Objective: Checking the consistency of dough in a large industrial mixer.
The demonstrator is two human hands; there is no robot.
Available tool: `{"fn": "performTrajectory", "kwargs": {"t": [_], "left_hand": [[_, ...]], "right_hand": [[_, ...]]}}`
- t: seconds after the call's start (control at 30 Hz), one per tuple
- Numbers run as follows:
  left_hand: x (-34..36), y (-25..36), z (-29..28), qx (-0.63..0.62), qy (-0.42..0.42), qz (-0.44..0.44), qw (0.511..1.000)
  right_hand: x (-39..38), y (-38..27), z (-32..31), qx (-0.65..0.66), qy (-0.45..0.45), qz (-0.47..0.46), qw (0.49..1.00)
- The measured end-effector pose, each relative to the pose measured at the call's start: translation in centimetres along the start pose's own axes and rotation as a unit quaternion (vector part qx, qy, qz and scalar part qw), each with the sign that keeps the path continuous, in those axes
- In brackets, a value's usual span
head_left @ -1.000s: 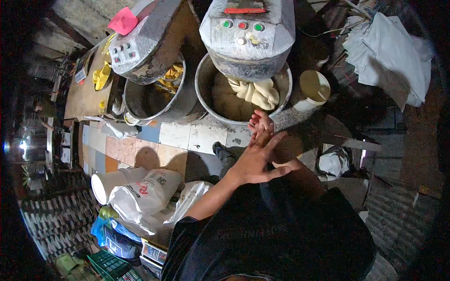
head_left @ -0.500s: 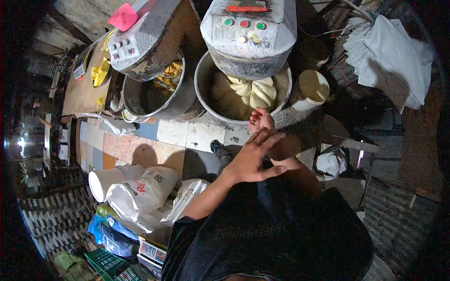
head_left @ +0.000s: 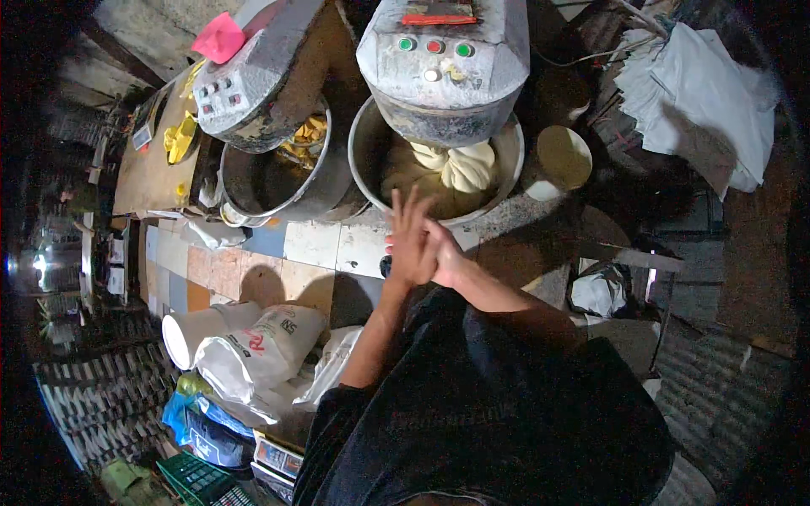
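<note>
My left hand (head_left: 411, 240) is raised with its fingers stretched and spread, holding nothing. Against it rests my right hand (head_left: 449, 255), palm side to palm side as far as I can see; its fingers are mostly hidden behind the left hand. Both hands are just in front of the near rim of a steel mixer bowl (head_left: 358, 160). Inside the bowl, pale twisted dough (head_left: 467, 169) is bunched under the mixer head (head_left: 447, 76), which has green, red and white buttons.
To the left stands a second mixer (head_left: 245, 93) with yellow material in its bowl. A tall pale bucket (head_left: 564, 160) is right of the dough bowl. White sacks (head_left: 287, 337) and a white bucket (head_left: 179, 339) sit at lower left. White sheets (head_left: 700, 101) hang at far right.
My hands have moved left and come together in front of the bowl, the left one turning its fingers upward. The dough has shifted shape in the bowl.
</note>
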State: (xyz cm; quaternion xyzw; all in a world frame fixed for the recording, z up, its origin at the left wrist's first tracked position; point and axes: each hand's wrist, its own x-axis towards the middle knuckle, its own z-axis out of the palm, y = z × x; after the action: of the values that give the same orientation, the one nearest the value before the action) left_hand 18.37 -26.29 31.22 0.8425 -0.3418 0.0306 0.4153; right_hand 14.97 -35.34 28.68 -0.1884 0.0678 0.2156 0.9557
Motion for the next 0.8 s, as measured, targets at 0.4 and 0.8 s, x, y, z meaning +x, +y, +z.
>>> {"fn": "performTrajectory", "kwargs": {"t": [0.4,0.8], "left_hand": [[-6.3,-11.4,0.2,-0.795,0.065,-0.402,0.45],[-6.4,-6.6,-6.2,-0.604,0.04,-0.366,0.707]], "right_hand": [[-0.5,-0.1,5.8,-0.619,-0.033,-0.217,0.754],[-11.2,-0.2,-29.4,-0.769,0.285,0.07,0.569]]}}
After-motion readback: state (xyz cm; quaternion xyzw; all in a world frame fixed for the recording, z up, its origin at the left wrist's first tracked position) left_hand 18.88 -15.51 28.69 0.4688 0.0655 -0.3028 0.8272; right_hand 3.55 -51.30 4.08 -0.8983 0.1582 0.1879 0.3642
